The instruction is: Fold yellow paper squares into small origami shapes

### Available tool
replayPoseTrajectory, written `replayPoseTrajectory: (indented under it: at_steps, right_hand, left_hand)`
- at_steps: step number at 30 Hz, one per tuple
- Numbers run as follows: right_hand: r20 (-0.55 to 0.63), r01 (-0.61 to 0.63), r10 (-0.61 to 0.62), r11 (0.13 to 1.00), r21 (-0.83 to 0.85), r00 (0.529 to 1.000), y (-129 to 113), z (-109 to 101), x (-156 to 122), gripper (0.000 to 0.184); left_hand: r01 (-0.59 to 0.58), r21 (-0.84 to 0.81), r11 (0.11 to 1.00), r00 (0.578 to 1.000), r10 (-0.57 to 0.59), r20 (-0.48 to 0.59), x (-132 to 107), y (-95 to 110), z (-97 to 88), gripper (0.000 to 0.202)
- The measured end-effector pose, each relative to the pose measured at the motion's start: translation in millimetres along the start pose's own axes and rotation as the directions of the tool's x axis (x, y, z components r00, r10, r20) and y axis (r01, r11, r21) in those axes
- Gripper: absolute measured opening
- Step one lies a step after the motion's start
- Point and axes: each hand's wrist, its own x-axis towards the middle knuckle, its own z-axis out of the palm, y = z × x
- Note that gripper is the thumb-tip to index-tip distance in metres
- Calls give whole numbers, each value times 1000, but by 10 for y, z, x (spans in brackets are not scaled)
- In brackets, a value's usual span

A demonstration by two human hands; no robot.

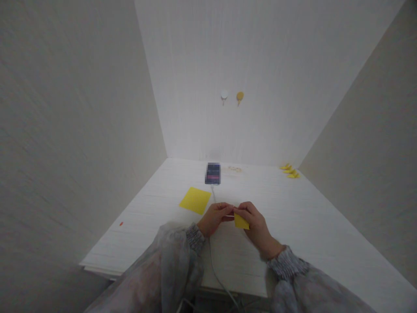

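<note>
Just above the white table, my right hand (257, 221) is closed on a small folded piece of yellow paper (241, 221). My left hand (216, 215) meets it from the left, thumb and fingers pinched together at the paper's upper left corner; a ring shows on one finger. What the left fingertips grip is partly hidden, but they touch the paper's edge. A flat square sheet of yellow paper (195, 200) lies on the table to the left of and beyond my left hand.
A phone (213, 174) lies near the back wall, its white cable (212, 261) running under my left hand to the front edge. Several folded yellow paper pieces (289, 171) sit at the back right. Two hooks (240, 96) hang on the wall. A small red bit (121, 224) lies left.
</note>
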Motion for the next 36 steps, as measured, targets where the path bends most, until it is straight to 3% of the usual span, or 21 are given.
replayPoseTrajectory:
  at_steps: [9,14,20,24,28,33,36]
  right_hand:
    - [-12,30,-32,990,-136,999,-1,-12,-5,30]
    - [-3,90,-90,996,-10,996,34,23,2,29]
    - [5,27,-29,978,205,1000,24,-19,30,35]
    - [1,-100,108,922,373,994,18,-107,63,30]
    - [-68,-295,377,813,502,924,45,-122,111,22]
    - [164,-544,527,734,407,834,57,-16,157,21]
    - [182,-580,555,728,366,812,40,26,172,21]
  left_hand:
    - [40,-26,999,999,-40,-16,-14,19,13,26]
    - [42,-53,998,998,-45,-53,-13,19,24,26]
    - [-8,-38,999,990,2,-139,4,23,9,27]
    - [-64,44,997,984,70,-165,18,41,-2,28]
    - [-114,245,963,969,162,-185,18,40,-13,26]
    - [-184,563,806,938,315,-144,-1,38,-20,25]
    - [-229,682,695,919,385,-84,-13,52,-18,25]
